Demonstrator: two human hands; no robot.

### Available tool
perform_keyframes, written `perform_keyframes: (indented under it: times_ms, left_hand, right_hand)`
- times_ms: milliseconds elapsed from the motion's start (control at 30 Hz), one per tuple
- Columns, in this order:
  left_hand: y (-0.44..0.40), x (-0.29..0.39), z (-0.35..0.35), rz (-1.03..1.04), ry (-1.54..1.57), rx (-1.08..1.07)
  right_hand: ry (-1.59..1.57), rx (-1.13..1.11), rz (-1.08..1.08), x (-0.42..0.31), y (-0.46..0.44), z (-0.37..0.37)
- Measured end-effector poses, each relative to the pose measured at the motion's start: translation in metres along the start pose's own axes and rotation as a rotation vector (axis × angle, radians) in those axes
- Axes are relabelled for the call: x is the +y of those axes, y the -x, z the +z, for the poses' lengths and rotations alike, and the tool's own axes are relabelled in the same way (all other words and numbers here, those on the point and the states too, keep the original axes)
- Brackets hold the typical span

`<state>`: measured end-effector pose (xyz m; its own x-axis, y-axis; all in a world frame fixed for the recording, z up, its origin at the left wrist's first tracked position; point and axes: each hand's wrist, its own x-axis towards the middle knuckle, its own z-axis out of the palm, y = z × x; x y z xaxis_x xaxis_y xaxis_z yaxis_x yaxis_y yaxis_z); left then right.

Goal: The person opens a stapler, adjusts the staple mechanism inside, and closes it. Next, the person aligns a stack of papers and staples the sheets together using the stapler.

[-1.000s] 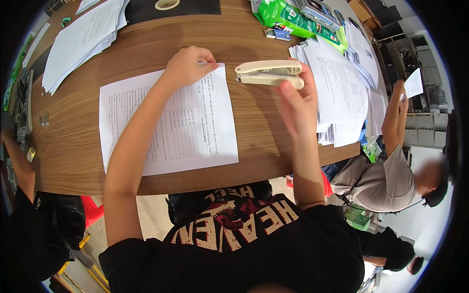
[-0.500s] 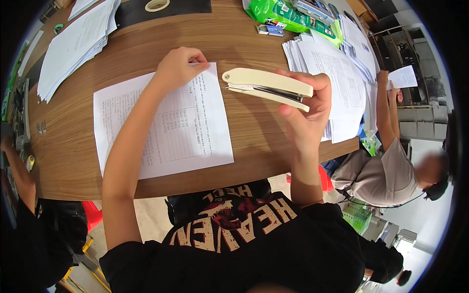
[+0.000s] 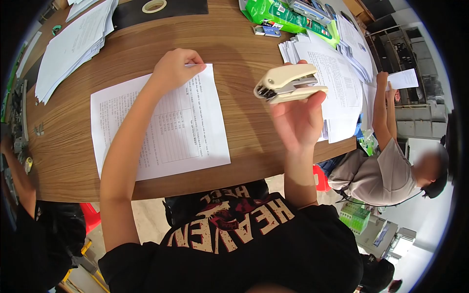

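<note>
Printed paper (image 3: 122,122) lies on the wooden table in front of me; whether it is one sheet or several I cannot tell. My left hand (image 3: 178,67) pinches its upper right corner between thumb and fingers, and my left forearm crosses over the page. To the right of the paper, my right hand (image 3: 300,115) holds a cream stapler (image 3: 288,75) up above the table. The stapler's jaws are apart and its hinge end points left. Part of my right fingers is hidden behind it.
Paper stacks (image 3: 78,49) lie at far left, with more stacked papers (image 3: 337,88) at right. A tape roll (image 3: 154,6) rests on a black mat. Behind are a green package (image 3: 288,19) and a small box (image 3: 266,31). One person (image 3: 376,171) holds paper at right; another person's arm (image 3: 22,180) shows at left.
My right hand has turned the stapler, so its hinge end now faces me more. The left hand keeps its hold on the paper's corner.
</note>
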<state>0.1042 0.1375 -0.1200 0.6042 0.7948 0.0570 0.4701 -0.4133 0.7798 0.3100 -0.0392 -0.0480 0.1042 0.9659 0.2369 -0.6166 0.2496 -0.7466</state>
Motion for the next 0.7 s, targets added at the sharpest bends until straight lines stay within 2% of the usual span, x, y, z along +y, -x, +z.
perform_keyframes:
  times_ms: [100,200,500,567,700]
  left_hand:
    - [0.001,0.001,-0.001,-0.014,-0.021,0.003]
    - [0.001,0.001,-0.001,-0.014,-0.028,0.004]
    - [0.003,0.007,-0.002,-0.034,0.004,-0.003]
    - [0.002,0.003,-0.002,-0.036,0.016,-0.014]
    - [0.000,0.002,-0.001,0.003,0.022,-0.017]
  right_hand:
    - [-0.174,-0.004,0.056,0.002,-0.001,-0.002]
    - [-0.351,-0.113,0.097,0.003,-0.002,-0.005]
    - [-0.503,-0.009,0.133,0.006,-0.006,0.007]
    - [-0.594,-0.182,0.153,0.010,-0.011,0.003]
    - [-0.405,-0.133,0.163,0.007,-0.005,0.006]
